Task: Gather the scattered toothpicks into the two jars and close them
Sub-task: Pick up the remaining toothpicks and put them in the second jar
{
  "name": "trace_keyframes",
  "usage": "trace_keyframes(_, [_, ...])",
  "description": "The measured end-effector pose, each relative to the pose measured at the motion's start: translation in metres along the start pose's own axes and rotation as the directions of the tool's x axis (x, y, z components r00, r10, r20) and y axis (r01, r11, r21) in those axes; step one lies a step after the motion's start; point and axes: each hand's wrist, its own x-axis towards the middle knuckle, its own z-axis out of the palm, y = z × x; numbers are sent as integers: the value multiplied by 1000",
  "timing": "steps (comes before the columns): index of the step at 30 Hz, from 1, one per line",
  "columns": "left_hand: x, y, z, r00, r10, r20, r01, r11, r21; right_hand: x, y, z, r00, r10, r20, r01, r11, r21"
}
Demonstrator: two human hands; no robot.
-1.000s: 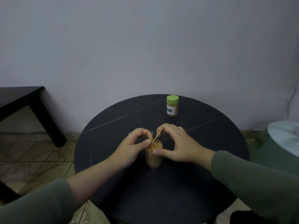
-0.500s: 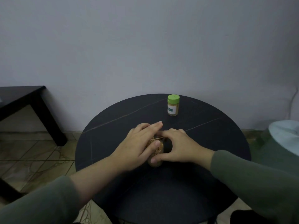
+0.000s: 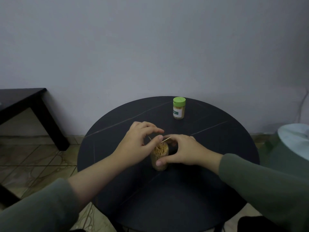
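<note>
Now open jar (image 3: 160, 158) between both hands' fingers (image 3: 151, 131).

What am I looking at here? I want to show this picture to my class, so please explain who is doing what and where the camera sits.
There is no machine: a person wears a camera on the head, looking down at their own two hands. On the round black table stands an open jar packed with toothpicks. The right hand grips the jar. The left hand hovers over its mouth, where a stray toothpick sticks out sideways. Farther back stands a second jar, closed with a green lid. I cannot see a lid for the open jar.
</note>
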Motion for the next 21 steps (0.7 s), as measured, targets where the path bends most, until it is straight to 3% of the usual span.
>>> trace_keyframes(10, [15, 29, 11, 994, -79, 71, 68, 988, 142, 7, 2, 12, 999, -32, 12, 31, 995, 93])
trace_keyframes(16, [16, 20, 10, 994, -106, 18, 107, 993, -47, 7, 4, 11, 1000, -17, -1, 17, 995, 101])
trace_keyframes(21, [9, 7, 4, 982, -175, -70, 145, 938, -313, 6, 1, 9, 999, -35, 4, 35, 994, 107])
